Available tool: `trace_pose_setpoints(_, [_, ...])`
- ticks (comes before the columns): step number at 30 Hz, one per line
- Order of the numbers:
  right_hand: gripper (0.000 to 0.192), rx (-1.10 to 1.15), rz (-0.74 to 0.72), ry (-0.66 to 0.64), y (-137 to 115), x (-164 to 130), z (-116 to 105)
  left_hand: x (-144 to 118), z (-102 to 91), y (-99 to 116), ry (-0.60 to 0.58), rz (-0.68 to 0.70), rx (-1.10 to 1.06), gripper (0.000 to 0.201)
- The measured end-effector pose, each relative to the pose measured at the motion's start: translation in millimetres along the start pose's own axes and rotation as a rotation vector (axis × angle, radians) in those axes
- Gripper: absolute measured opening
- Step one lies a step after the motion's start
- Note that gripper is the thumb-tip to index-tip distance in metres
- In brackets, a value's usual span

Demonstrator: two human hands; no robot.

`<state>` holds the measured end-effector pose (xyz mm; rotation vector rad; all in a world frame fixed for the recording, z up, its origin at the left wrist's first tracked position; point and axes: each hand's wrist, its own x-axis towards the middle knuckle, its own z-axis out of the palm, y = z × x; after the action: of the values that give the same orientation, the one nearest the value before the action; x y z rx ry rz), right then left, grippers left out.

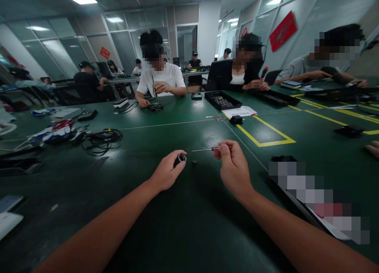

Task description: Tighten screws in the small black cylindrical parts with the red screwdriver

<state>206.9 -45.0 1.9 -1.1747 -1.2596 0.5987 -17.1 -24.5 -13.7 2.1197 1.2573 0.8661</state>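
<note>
My left hand [167, 171] is closed around a small black cylinder [181, 158], whose round open end with a pale rim faces up and to the right. In my right hand [235, 166] is a thin screwdriver [203, 150] with a red handle, pinched between thumb and fingers. Its metal shaft points left, toward the cylinder, and its tip is apart from it. On the green table [166, 233] between my hands lies a small dark piece [194, 162], too small to name.
Coiled black cables [102, 141] and other clutter lie at left. A black parts tray [222, 100] and a small black block [236, 119] stand ahead, near yellow tape [275, 143]. A partly blurred flat item lies at right. Several people sit around the table.
</note>
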Motion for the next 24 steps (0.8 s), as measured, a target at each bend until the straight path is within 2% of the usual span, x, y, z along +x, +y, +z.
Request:
trace_pose_setpoints(4, [0.022, 0.032, -0.006, 0.04, -3.2, 0.3, -1.6, 0.3, -0.6, 10.6, 0.002, 0.001, 0.057, 0.023])
trace_pose_setpoints(6, [0.022, 0.043, -0.015, 0.062, -5.1, 0.9, -2.3, 3.4, 0.7, 15.1, 0.011, -0.019, 0.111, 0.026])
trace_pose_setpoints(11, [0.021, 0.062, -0.03, 0.07, -7.9, 1.8, -3.1, 16.8, 5.7, 15.7, -0.01, 0.017, 0.23, 0.02])
trace_pose_setpoints(16, [0.021, 0.068, -0.031, 0.059, -6.3, 2.4, -2.9, 32.1, 14.6, 12.0, -0.15, 0.019, 0.376, 0.019])
trace_pose_setpoints(20, [0.021, 0.067, -0.024, 0.058, -5.3, 3.3, -3.3, 42.3, 23.1, 12.7, -0.257, -0.033, 0.46, 0.041])
trace_pose_setpoints(24, [0.022, 0.051, -0.021, 0.042, -4.7, 3.3, -3.7, 48.3, 26.9, 15.8, -0.34, -0.041, 0.52, 0.03])
